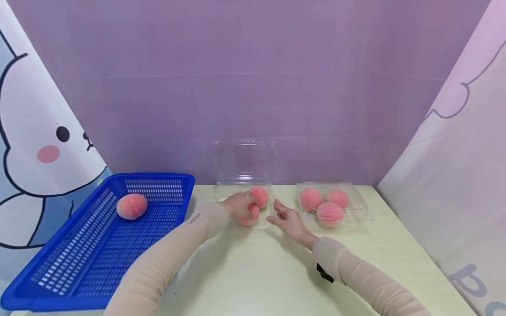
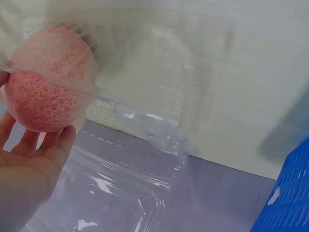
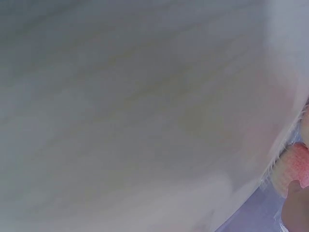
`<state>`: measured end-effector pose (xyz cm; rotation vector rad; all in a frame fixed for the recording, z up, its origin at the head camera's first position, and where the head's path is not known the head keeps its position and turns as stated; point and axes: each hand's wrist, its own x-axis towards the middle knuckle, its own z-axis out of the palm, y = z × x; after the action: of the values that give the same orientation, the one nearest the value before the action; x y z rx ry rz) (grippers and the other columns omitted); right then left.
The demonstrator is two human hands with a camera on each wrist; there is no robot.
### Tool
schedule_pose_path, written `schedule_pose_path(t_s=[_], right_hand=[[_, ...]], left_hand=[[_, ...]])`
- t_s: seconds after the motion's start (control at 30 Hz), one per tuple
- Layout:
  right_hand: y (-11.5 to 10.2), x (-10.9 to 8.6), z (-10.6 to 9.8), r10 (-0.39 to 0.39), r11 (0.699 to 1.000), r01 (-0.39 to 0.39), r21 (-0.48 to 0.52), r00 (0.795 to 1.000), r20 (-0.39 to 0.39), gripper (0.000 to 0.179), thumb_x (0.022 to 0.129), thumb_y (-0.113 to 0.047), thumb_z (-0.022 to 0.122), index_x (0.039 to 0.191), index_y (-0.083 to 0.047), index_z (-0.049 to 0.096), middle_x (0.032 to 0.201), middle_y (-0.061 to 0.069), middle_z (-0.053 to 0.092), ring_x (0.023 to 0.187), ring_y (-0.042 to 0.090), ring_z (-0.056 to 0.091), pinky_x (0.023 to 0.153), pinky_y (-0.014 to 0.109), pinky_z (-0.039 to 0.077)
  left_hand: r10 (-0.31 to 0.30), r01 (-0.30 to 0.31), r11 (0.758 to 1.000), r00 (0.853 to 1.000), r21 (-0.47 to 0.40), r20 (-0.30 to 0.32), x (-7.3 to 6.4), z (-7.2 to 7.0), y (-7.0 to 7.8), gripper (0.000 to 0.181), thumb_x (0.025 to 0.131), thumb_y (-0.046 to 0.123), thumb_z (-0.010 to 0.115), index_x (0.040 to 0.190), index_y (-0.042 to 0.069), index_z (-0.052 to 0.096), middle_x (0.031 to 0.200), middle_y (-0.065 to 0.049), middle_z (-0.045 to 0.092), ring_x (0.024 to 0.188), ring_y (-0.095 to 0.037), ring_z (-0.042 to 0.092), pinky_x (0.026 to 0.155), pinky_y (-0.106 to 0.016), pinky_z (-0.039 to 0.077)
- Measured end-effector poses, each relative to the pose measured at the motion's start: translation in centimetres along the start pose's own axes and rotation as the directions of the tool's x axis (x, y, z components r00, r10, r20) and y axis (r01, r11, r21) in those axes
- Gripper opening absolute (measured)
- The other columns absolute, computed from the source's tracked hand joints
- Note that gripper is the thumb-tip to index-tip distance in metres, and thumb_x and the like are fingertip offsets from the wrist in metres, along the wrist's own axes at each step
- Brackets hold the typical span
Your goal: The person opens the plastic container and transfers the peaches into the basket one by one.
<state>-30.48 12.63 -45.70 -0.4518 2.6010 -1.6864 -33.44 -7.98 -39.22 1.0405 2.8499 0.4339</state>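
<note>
In the head view my left hand (image 1: 239, 205) grips a pink peach (image 1: 249, 216) inside a clear plastic clamshell box (image 1: 262, 221) with its lid (image 1: 244, 161) raised. Another peach (image 1: 259, 196) sits just behind it in that box. Up close in the left wrist view, fingers and thumb curl round the peach (image 2: 48, 79). My right hand (image 1: 290, 223) is held beside the box's right side, fingers spread and holding nothing. The right wrist view is mostly blocked by pale cloth; a fingertip (image 3: 295, 210) and part of a peach (image 3: 292, 169) show at its right edge.
To the right stands a second clear box (image 1: 357, 208) with three peaches, its lid down. A blue slotted basket (image 1: 114, 259) at the left holds one peach (image 1: 132, 206). Behind the pale table (image 1: 253, 272) hangs a purple cloth (image 1: 253, 87).
</note>
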Motion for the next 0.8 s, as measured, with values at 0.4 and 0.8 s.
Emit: schedule_pose_path(t_s=[0.4, 0.8], right_hand=[[0.1, 0.1, 0.2, 0.017, 1.0, -0.017, 0.001, 1.0, -0.01, 0.061, 0.085, -0.018, 0.064, 0.135, 0.005, 0.037, 0.148, 0.015, 0.027, 0.131, 0.026, 0.035, 0.102, 0.036, 0.036], [0.1, 0.1, 0.1, 0.022, 1.0, -0.022, -0.011, 1.0, -0.01, 0.062, 0.085, -0.021, 0.064, 0.135, 0.005, 0.037, 0.148, 0.014, 0.026, 0.131, 0.026, 0.036, 0.103, 0.035, 0.036]], left_hand=[[-0.115, 0.112, 0.992, 0.992, 0.049, 0.06, 0.7, 0.0, -1.1, 0.037, 0.074, 0.015, 0.067, 0.11, 0.013, 0.062, 0.096, -0.006, 0.057, 0.088, -0.022, 0.054, 0.084, -0.034, 0.045], [-0.112, 0.106, 0.989, 0.992, 0.103, 0.056, 0.8, 1.1, -2.2, 0.028, 0.08, 0.021, 0.064, 0.108, 0.018, 0.059, 0.101, -0.008, 0.056, 0.094, -0.027, 0.055, 0.085, -0.04, 0.046]])
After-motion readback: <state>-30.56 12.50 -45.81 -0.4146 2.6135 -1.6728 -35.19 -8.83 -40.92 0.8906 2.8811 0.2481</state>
